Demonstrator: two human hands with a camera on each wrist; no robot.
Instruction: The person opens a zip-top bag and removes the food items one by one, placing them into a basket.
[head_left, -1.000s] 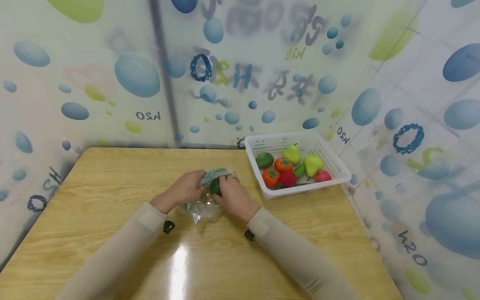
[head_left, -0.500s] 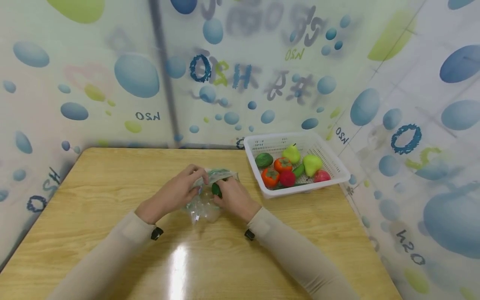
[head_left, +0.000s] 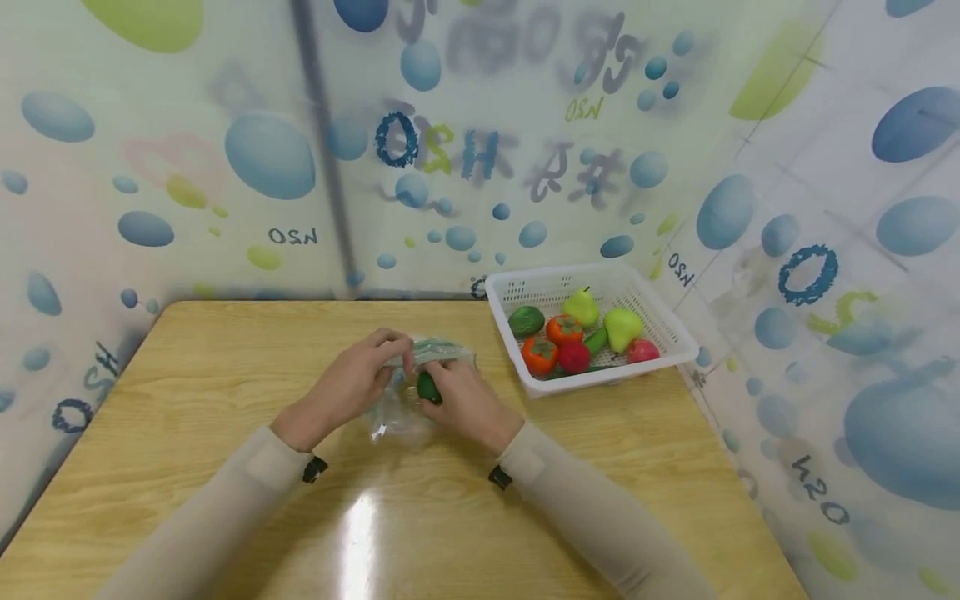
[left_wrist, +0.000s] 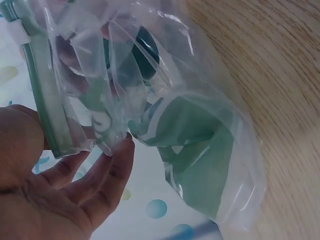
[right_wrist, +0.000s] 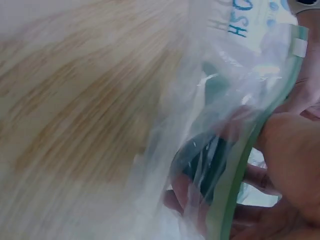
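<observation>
My right hand is at the mouth of a clear zip bag, gripping a smooth, dark green, rounded fruit or vegetable whose exact kind does not show. In the right wrist view the green piece shows through the plastic, with fingers behind it. My left hand is at the bag's left side; in the left wrist view its thumb and fingers pinch the bag's corner, beside the green zip strip with its white slider. A pale green printed patch marks the bag.
A white slotted basket stands at the table's back right. It holds two pears, two persimmons, a green cucumber-like piece and red round pieces. A patterned wall rises behind the wooden table.
My left hand has shifted left along the bag and changed its hold, its fingers spreading from the rim. The right hand and the green piece have moved slightly left.
</observation>
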